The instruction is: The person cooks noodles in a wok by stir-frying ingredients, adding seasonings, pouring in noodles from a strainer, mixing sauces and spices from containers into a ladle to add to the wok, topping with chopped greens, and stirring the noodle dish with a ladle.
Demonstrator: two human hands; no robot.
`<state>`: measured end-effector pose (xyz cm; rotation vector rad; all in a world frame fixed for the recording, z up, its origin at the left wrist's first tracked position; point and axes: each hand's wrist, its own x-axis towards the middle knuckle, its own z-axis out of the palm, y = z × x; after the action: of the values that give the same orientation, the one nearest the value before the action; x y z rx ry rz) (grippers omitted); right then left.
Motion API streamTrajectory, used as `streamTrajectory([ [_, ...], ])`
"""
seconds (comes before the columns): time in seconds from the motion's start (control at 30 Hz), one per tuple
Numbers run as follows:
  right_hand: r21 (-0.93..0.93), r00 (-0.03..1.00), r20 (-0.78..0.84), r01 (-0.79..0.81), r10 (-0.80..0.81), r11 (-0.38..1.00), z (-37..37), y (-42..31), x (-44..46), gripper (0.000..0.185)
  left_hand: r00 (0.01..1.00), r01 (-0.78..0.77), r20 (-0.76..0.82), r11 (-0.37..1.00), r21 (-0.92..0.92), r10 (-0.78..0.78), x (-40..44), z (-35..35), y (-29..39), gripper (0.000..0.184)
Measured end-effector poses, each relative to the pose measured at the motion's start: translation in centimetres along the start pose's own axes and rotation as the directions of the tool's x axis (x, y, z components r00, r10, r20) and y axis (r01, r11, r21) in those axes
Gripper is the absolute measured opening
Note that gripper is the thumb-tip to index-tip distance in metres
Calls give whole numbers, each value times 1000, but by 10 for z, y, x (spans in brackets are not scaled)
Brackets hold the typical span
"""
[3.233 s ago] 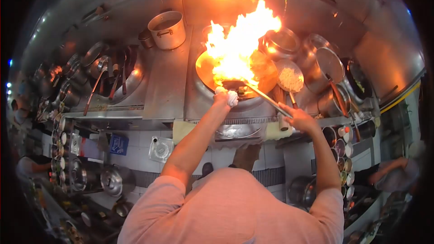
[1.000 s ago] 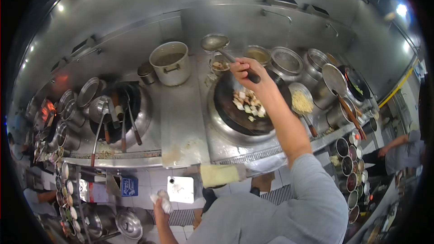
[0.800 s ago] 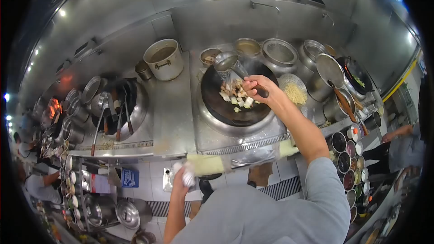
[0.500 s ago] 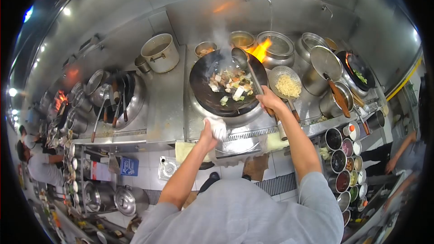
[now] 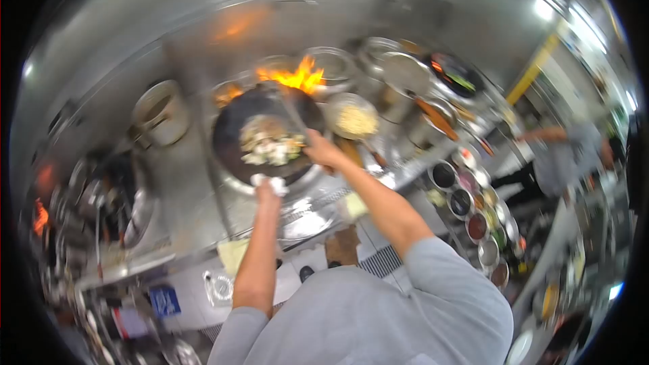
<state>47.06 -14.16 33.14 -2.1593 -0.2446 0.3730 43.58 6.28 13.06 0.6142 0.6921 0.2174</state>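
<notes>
A dark wok (image 5: 230, 128) sits on the burner, with pale and green food pieces (image 5: 270, 143) in it and flames (image 5: 301, 76) behind its far rim. My left hand (image 5: 268, 188) is closed around a white cloth (image 5: 276, 183) at the wok's near edge. The closed fingers of my right hand (image 5: 323, 152) hold the ladle (image 5: 292, 109) by its handle. The ladle's head, over the far part of the wok, is blurred. Beside the wok on the right is a strainer with pale yellow food (image 5: 356, 120).
A tall pot (image 5: 161, 116) stands left of the wok; another wok station (image 5: 138, 213) is farther left. Pots (image 5: 331, 67) line the back. Ingredient containers (image 5: 461, 203) stand at the right, near another person (image 5: 571, 155). Orange flame (image 5: 40, 217) shows at the far left.
The flames from the earliest frame died down, and smaller ones now burn behind the wok. My left hand has come up from low down to the wok's near edge. The view has turned right.
</notes>
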Motion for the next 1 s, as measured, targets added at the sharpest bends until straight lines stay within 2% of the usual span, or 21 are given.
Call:
streamTrajectory([
  [0.03,-131,999,-10,-49,48,990,5,3,24,62,997,61,38,998,-27,-59,8,4,-3,19],
  [0.1,-458,992,-50,80,-116,886,32,43,76,63,992,34,119,997,74,-43,-23,24,17,16],
  [0.13,-502,994,-40,71,-105,862,37,38,67,65,987,21,158,1000,15,-23,-34,22,16,14],
  [0.17,-534,995,-7,77,-96,842,48,33,50,67,995,-29,95,999,30,26,-2,1,4,16],
  [0.2,-525,979,54,195,-197,829,49,38,36,68,997,-69,51,996,57,66,2,-9,7,16],
  [0.27,-622,970,203,235,-136,747,22,15,-8,68,992,-122,24,990,72,121,0,2,8,16],
  [0.37,-607,969,158,246,-189,756,-13,55,-31,68,998,-56,30,988,142,52,-13,2,15,16],
  [0.4,-580,968,126,248,-216,776,-29,66,-41,65,969,73,232,996,59,-85,-19,-12,25,21],
  [0.43,-613,994,95,97,-49,784,-53,52,-56,63,876,214,440,977,10,-196,-32,-24,34,27],
  [0.5,-616,995,43,99,-92,782,-89,86,-65,64,963,137,225,988,64,-149,-95,-13,41,33],
  [0.57,-387,915,-102,325,-390,863,-118,131,-78,70,941,226,259,974,-6,-217,-146,-13,30,36],
  [0.6,-349,983,-100,110,-154,931,-129,118,-100,75,931,227,283,973,49,-231,-169,-10,17,39],
  [0.63,-314,908,-224,275,-353,909,-128,147,-111,73,921,225,302,969,105,-246,-182,-3,2,43],
  [0.67,31,973,-193,132,-124,991,-132,162,-125,64,916,234,304,965,121,-261,-183,11,-15,43],
  [0.7,365,994,-80,-45,79,930,-136,176,-135,56,867,286,377,945,160,-326,-185,24,-33,43],
  [0.73,377,993,-82,-51,89,925,-137,192,-144,56,809,333,440,921,203,-390,-188,35,-51,45],
  [0.77,187,955,-288,-12,66,982,-136,209,-153,45,827,325,412,923,204,-383,-188,56,-69,43],
  [0.8,-18,881,-474,-10,1,1000,-137,221,-161,34,804,348,432,913,214,-408,-183,76,-86,44],
  [0.93,163,869,-494,60,28,985,-157,250,-206,21,772,388,435,886,255,-463,-133,143,-161,43],
  [1.0,266,863,-474,-46,173,963,-171,259,-226,22,758,391,442,877,280,-479,-97,169,-198,42],
])
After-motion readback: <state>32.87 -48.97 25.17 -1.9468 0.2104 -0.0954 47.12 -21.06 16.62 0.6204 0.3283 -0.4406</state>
